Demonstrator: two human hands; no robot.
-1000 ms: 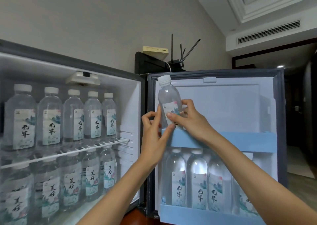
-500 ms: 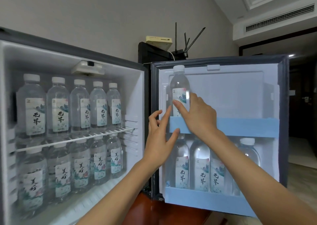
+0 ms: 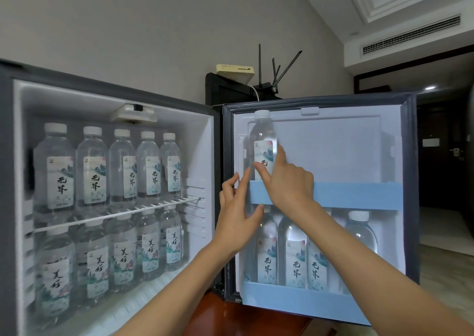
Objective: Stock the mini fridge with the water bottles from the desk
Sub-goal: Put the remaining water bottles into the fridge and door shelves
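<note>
The right hand (image 3: 289,187) — thumb and forefinger pinching the water bottle (image 3: 263,135) — should seat it upright in the door shelf (image 3: 359,194) corner before letting go, left hand (image 3: 238,220) open beside.

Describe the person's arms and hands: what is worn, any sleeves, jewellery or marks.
Both arms are bare as far as the frame shows: no sleeve reaches the left forearm or the right forearm. The left hand and the right hand wear no gloves, and no ring, watch or bracelet shows on either. The visible nails look short and unpainted.
</note>
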